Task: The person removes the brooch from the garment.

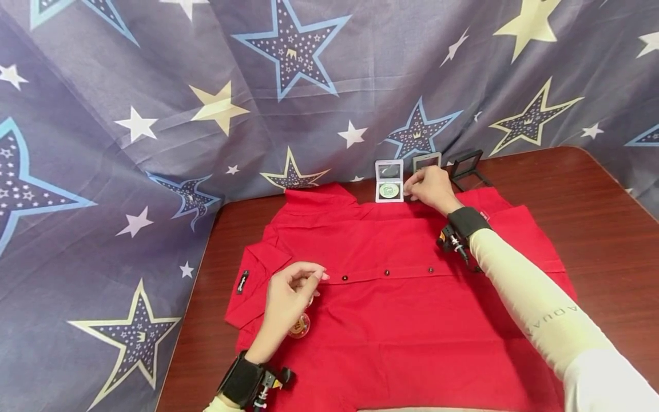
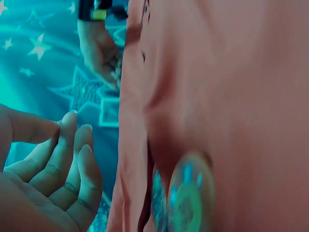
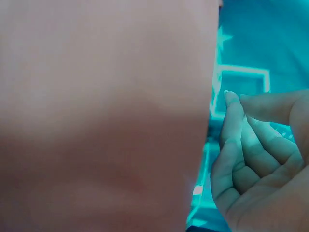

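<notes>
My left hand (image 1: 292,294) hovers over a red short-sleeved shirt (image 1: 412,315), thumb near the forefinger and the other fingers loosely curled; nothing shows between them. Below it lies a round gold-and-red badge (image 1: 300,325), with a second round one partly hidden by the hand. In the left wrist view a badge (image 2: 189,198) looks blurred. My right hand (image 1: 431,187) is at the small display cases, thumb and forefinger tips together, with nothing visible in them. Just left of it, an open white case (image 1: 389,164) holds a round green badge (image 1: 388,190). A grey-framed case (image 1: 435,158) stands partly behind that hand.
An open black case (image 1: 467,162) stands right of the others. The shirt lies across a reddish-brown wooden table (image 1: 602,229), with dark buttons (image 1: 387,273) along its front. A star-patterned grey-blue cloth (image 1: 329,131) hangs behind the table and at its left side.
</notes>
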Demonstrator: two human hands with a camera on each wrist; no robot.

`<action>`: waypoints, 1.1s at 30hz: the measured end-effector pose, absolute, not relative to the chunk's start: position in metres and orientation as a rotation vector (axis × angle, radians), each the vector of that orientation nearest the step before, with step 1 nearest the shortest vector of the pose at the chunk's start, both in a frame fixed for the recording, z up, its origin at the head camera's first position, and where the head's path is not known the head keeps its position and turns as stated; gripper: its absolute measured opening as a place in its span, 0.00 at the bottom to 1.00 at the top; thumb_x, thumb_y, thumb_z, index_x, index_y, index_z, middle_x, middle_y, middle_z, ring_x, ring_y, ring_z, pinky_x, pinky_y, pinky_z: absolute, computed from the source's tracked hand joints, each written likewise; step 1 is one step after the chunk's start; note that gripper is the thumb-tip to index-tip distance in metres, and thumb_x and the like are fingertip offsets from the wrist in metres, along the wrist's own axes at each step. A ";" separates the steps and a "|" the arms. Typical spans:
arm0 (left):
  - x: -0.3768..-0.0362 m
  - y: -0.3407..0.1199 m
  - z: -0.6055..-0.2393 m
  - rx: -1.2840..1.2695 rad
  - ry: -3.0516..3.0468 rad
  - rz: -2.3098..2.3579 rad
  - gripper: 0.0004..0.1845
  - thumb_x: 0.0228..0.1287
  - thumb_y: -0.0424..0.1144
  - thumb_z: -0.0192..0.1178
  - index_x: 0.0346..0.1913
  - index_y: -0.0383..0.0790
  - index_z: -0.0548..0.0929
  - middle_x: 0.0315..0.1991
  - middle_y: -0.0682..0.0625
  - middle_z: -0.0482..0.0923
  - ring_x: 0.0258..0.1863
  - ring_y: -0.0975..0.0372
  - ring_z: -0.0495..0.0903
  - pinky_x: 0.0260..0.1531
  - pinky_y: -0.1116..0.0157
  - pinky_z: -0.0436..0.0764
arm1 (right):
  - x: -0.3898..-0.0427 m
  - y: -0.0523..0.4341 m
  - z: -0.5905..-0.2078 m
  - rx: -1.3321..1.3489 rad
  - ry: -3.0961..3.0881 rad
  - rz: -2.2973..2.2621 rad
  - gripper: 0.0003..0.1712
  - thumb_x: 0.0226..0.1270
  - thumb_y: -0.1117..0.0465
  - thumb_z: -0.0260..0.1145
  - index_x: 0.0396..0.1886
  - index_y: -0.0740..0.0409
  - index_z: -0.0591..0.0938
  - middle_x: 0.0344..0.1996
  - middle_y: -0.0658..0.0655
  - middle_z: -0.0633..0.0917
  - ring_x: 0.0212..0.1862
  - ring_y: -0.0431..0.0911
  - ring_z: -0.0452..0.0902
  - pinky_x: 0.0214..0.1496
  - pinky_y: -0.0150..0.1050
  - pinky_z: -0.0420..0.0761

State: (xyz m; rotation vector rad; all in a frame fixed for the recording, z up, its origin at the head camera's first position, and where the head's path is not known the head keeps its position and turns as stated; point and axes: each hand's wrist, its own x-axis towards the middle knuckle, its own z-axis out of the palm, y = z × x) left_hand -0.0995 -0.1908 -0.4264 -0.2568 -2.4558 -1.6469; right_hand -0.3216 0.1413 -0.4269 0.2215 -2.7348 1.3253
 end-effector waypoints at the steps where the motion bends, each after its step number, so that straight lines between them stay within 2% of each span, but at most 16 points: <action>1: -0.100 -0.193 -0.426 -0.249 -2.464 -1.617 0.05 0.69 0.31 0.66 0.43 0.40 0.90 0.35 0.43 0.89 0.25 0.47 0.85 0.24 0.67 0.83 | -0.319 0.141 -0.426 0.247 -2.727 1.344 0.09 0.62 0.68 0.66 0.36 0.64 0.92 0.28 0.59 0.90 0.27 0.49 0.89 0.24 0.25 0.73; 4: -0.102 -0.201 -0.423 -0.216 -2.492 -1.530 0.05 0.68 0.33 0.67 0.42 0.46 0.90 0.34 0.47 0.89 0.26 0.48 0.85 0.23 0.72 0.78 | -0.313 0.138 -0.423 0.315 -2.723 1.335 0.07 0.64 0.66 0.68 0.36 0.62 0.92 0.27 0.57 0.91 0.28 0.50 0.89 0.24 0.27 0.72; 10: -0.103 -0.214 -0.422 -0.171 -2.586 -1.345 0.03 0.68 0.38 0.69 0.41 0.47 0.90 0.33 0.50 0.90 0.24 0.55 0.86 0.19 0.71 0.75 | -0.294 0.125 -0.413 0.468 -2.719 1.351 0.08 0.64 0.65 0.68 0.37 0.60 0.92 0.27 0.57 0.90 0.29 0.49 0.89 0.29 0.29 0.74; 17: -0.100 -0.230 -0.426 -0.129 -2.669 -0.954 0.04 0.65 0.40 0.71 0.39 0.54 0.90 0.26 0.63 0.85 0.17 0.65 0.76 0.18 0.67 0.71 | -0.267 0.097 -0.403 0.704 -2.688 1.483 0.09 0.67 0.68 0.66 0.38 0.59 0.91 0.29 0.55 0.91 0.29 0.51 0.89 0.31 0.35 0.82; 20: -0.099 -0.234 -0.425 -0.131 -2.694 -0.907 0.03 0.64 0.40 0.71 0.39 0.54 0.89 0.24 0.61 0.84 0.17 0.66 0.76 0.18 0.67 0.71 | -0.255 0.087 -0.400 0.767 -2.684 1.505 0.09 0.66 0.68 0.66 0.38 0.58 0.91 0.29 0.54 0.91 0.29 0.53 0.88 0.31 0.38 0.82; 23: -0.100 -0.237 -0.424 -0.136 -2.713 -0.866 0.03 0.63 0.41 0.72 0.39 0.53 0.89 0.24 0.60 0.83 0.17 0.67 0.77 0.20 0.66 0.71 | -0.242 0.079 -0.397 0.813 -2.683 1.519 0.10 0.66 0.68 0.64 0.36 0.55 0.91 0.29 0.54 0.91 0.28 0.50 0.87 0.32 0.40 0.82; 33: -0.100 -0.241 -0.422 -0.208 -2.780 -0.765 0.05 0.61 0.40 0.73 0.39 0.50 0.90 0.21 0.60 0.80 0.15 0.69 0.71 0.21 0.66 0.70 | -0.206 0.056 -0.400 0.932 -2.705 1.566 0.08 0.65 0.67 0.69 0.32 0.50 0.90 0.27 0.49 0.90 0.26 0.44 0.85 0.27 0.37 0.81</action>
